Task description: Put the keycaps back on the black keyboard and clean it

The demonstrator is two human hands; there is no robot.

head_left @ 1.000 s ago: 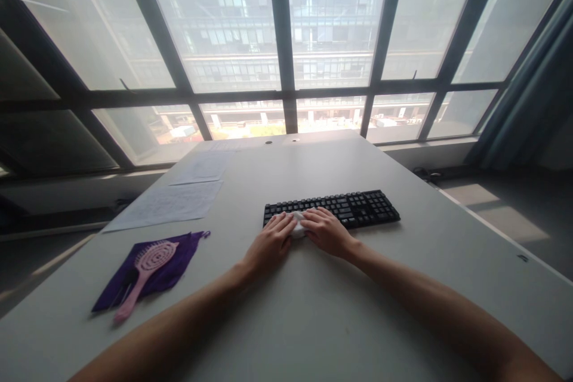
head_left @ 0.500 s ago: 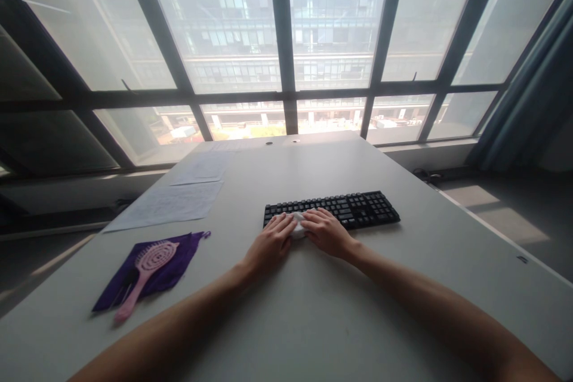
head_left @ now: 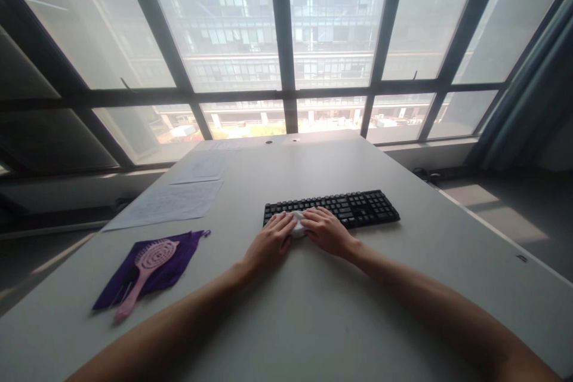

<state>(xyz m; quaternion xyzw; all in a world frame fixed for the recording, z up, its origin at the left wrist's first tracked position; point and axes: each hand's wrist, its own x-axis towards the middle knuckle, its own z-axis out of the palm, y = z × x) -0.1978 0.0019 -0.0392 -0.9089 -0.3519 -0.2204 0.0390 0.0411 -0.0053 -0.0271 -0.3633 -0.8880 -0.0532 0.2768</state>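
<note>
A crumpled white tissue (head_left: pixel 299 224) lies between my two hands, at the near edge of a black keyboard (head_left: pixel 358 206). My left hand (head_left: pixel 274 239) presses on it from the left, fingers together and pointing forward. From the other side my right hand (head_left: pixel 327 230) grips it with bent fingers. Both hands cover part of the keyboard's lower left keys. How much of the tissue sits under the fingers is hidden.
Left on the white table (head_left: pixel 286 322), a pink hairbrush (head_left: pixel 154 256) rests on a purple drawstring pouch (head_left: pixel 181 259). Printed sheets of paper (head_left: pixel 170 203) lie farther back. Large windows (head_left: pixel 331 30) stand beyond the table, with a blue curtain (head_left: pixel 523 89) at right.
</note>
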